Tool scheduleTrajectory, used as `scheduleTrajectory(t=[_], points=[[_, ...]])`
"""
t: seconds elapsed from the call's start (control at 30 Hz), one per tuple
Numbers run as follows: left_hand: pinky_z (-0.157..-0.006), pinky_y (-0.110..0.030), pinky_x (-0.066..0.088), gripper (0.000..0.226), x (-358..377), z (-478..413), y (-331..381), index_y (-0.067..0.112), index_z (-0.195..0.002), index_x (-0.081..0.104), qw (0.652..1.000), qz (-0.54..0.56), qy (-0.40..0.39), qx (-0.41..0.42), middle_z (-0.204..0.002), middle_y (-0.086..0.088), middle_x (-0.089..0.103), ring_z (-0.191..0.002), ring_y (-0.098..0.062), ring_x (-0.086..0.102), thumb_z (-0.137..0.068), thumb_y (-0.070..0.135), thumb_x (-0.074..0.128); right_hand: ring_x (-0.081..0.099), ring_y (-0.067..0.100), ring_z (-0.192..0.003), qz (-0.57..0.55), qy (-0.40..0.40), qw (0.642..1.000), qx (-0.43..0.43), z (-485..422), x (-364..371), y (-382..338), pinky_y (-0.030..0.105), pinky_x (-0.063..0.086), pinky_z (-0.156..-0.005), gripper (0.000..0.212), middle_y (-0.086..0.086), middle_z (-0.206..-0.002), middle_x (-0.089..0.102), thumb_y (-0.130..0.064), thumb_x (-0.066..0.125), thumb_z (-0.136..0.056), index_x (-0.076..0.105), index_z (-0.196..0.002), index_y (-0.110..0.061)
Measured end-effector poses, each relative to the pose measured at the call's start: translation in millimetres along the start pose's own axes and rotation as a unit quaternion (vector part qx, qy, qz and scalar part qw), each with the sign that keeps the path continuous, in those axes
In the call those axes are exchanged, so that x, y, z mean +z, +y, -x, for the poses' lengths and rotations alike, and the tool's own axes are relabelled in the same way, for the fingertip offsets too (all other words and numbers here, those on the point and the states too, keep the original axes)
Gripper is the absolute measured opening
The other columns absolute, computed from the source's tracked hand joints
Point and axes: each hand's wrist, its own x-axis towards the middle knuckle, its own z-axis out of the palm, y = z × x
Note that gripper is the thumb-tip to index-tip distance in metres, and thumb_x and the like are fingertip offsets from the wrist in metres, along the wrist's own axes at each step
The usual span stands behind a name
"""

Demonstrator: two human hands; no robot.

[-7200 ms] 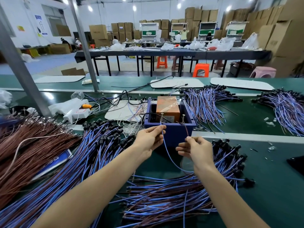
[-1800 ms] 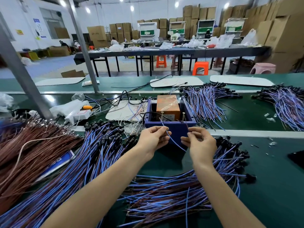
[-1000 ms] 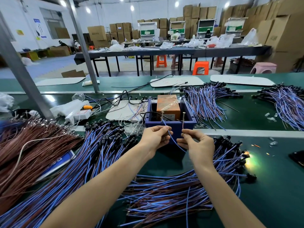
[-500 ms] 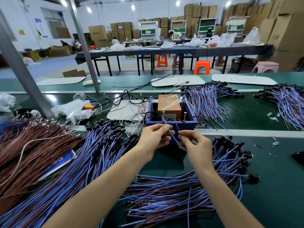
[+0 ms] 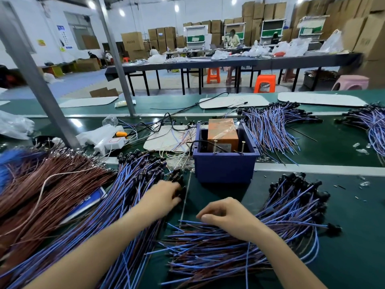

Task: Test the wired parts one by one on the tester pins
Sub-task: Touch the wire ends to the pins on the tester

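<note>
Bright ceiling lamps point(image 5: 176, 7); edges bend, left side motion-blurred.

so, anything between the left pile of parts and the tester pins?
Nothing visible. The left hand is at the black ends of the left pile; bare green mat lies between it and the blue box, and both pins stick up at its near rim.
</note>
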Motion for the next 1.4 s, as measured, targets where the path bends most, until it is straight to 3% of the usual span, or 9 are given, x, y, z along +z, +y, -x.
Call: scheduleTrajectory(t=[0.13,0.37,0.5,0.7,0.93,1.03,1.1,1.23,1.4], points=[[-0.070,-0.037,0.042,0.024,19.2,1.9,9.8,0.013,-0.117,0.047,0.993,-0.106,0.051,-0.025,-0.112,-0.006,0.056,-0.102,-0.030,0.058,-0.093,0.014,0.049,0.066,0.000,-0.081,-0.005,-0.001,1.000,0.007,-1.2,2.1,3.8,0.018,0.052,-0.075,0.014,-0.013,-0.086,0.073,-0.029,0.062,-0.091,0.074,-0.093,-0.035],[-0.073,-0.027,0.053,0.026,0.4,15.7,58.1,0.021,-0.093,0.055,0.934,0.313,0.126,0.114,-0.079,0.003,0.069,-0.073,-0.010,0.065,-0.081,0.006,0.071,0.063,0.015,-0.057,-0.169,0.182,0.967,0.061,-4.3,4.1,7.9,0.027,0.049,-0.056,0.017,-0.004,-0.070,0.069,-0.031,0.057,-0.094,0.069,-0.101,-0.020],[-0.056,-0.025,0.054,0.026,0.6,18.7,79.6,0.021,-0.089,0.051,0.882,0.455,0.071,0.094,-0.074,-0.006,0.070,-0.059,-0.017,0.067,-0.084,0.004,0.069,0.048,0.009,-0.045,-0.376,0.279,0.882,0.060,-3.0,-4.9,3.9,0.023,0.040,-0.045,0.017,0.000,-0.062,0.064,-0.020,0.060,-0.093,0.067,-0.078,-0.014],[-0.053,-0.019,0.045,0.013,-3.7,25.7,51.7,0.018,-0.084,0.067,0.892,0.447,-0.016,0.069,-0.074,-0.004,0.072,-0.056,-0.009,0.059,-0.087,0.005,0.065,0.051,0.005,-0.043,-0.462,0.406,0.783,0.094,23.7,-73.3,21.3,0.014,0.039,-0.037,0.018,0.006,-0.063,0.066,-0.016,0.055,-0.094,0.060,-0.102,0.000],[-0.054,-0.018,0.046,0.008,-24.1,36.7,25.4,0.012,-0.086,0.073,0.892,0.446,-0.033,0.058,-0.075,-0.010,0.072,-0.058,-0.010,0.058,-0.085,0.006,0.068,0.061,0.024,-0.069,-0.003,0.434,0.880,0.193,45.4,-123.3,50.1,0.030,0.047,-0.061,0.058,0.014,-0.078,0.067,-0.017,0.058,-0.095,0.034,-0.147,-0.011],[-0.054,-0.020,0.048,0.014,-39.5,38.1,31.5,0.018,-0.085,0.075,0.871,0.481,-0.053,0.083,-0.075,-0.006,0.073,-0.060,-0.009,0.060,-0.085,0.007,0.068,0.058,0.038,-0.104,0.280,0.350,0.846,0.289,52.0,-124.2,37.9,0.041,0.046,-0.078,0.056,0.021,-0.111,0.065,-0.042,0.063,-0.089,0.054,-0.134,-0.011],[-0.054,-0.020,0.048,0.017,-48.4,36.9,39.0,0.022,-0.084,0.075,0.867,0.484,-0.059,0.106,-0.076,-0.002,0.073,-0.061,-0.009,0.061,-0.086,0.007,0.068,0.061,0.033,-0.098,0.300,0.370,0.850,0.224,51.4,-113.8,17.9,0.036,0.046,-0.075,0.051,0.015,-0.107,0.066,-0.049,0.064,-0.085,0.063,-0.124,-0.015],[-0.065,-0.021,0.052,0.012,-60.4,29.1,59.2,0.015,-0.089,0.073,0.881,0.442,-0.060,0.157,-0.078,-0.001,0.074,-0.063,-0.008,0.064,-0.085,0.005,0.068,0.064,-0.001,-0.083,0.077,0.249,0.965,-0.026,36.8,-70.0,-32.5,0.011,0.049,-0.078,0.038,-0.010,-0.093,0.068,-0.030,0.073,-0.081,0.066,-0.118,-0.028],[-0.063,-0.022,0.052,0.016,-62.0,24.6,63.6,0.012,-0.079,0.066,0.877,0.458,-0.010,0.144,-0.070,-0.005,0.072,-0.058,-0.014,0.063,-0.080,-0.003,0.070,0.067,0.003,-0.070,0.031,0.201,0.977,-0.063,24.1,-31.5,-46.5,0.015,0.054,-0.073,0.038,-0.010,-0.083,0.068,-0.003,0.063,-0.089,0.064,-0.120,-0.024]])
